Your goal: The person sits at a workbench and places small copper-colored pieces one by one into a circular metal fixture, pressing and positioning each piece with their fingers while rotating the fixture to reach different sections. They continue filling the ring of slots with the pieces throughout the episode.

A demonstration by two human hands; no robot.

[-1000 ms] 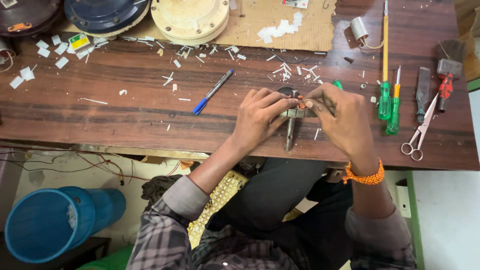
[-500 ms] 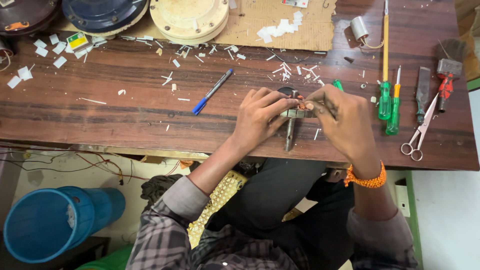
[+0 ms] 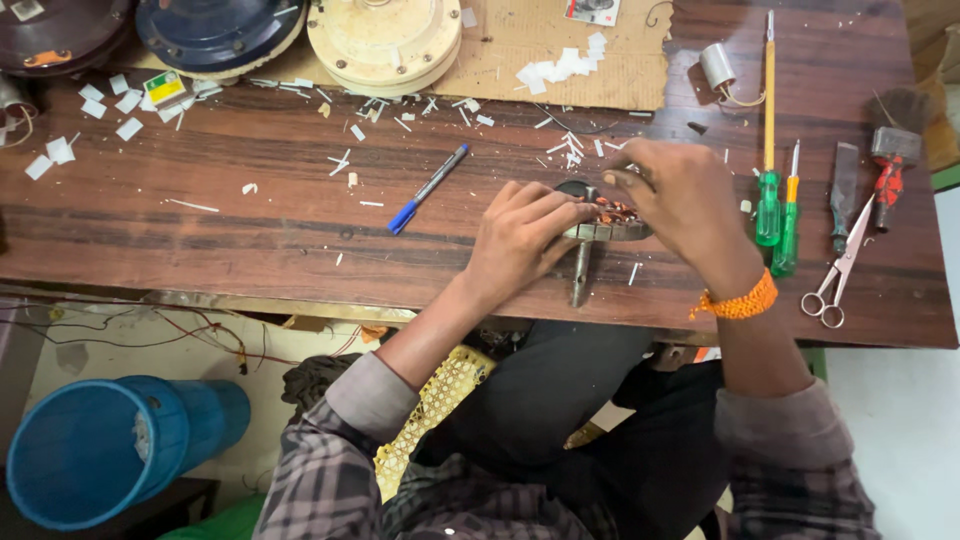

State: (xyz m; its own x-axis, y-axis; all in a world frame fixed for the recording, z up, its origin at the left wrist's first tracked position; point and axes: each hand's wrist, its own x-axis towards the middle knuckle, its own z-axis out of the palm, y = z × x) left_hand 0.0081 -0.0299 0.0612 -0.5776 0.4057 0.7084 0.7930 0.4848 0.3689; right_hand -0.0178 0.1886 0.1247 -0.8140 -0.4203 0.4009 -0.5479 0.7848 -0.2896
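Note:
A round metal motor stator (image 3: 605,226) with copper windings and a steel shaft (image 3: 580,275) rests on edge on the dark wooden workbench (image 3: 250,240). My left hand (image 3: 520,235) grips its left rim, fingers curled over the top. My right hand (image 3: 680,205), with an orange thread band at the wrist, covers the right side, fingertips pressed into the copper coils. Much of the stator is hidden under both hands.
A blue pen (image 3: 428,188) lies left of the hands. Green screwdrivers (image 3: 770,190), a chisel (image 3: 843,195), scissors (image 3: 840,270) and a red-handled tool (image 3: 888,175) lie at right. Round fan covers (image 3: 385,40), cardboard (image 3: 560,50) and paper scraps sit at the back. A blue bucket (image 3: 100,460) stands below.
My right hand's fingers have shifted slightly over the windings; the stator and left hand stay in nearly the same place.

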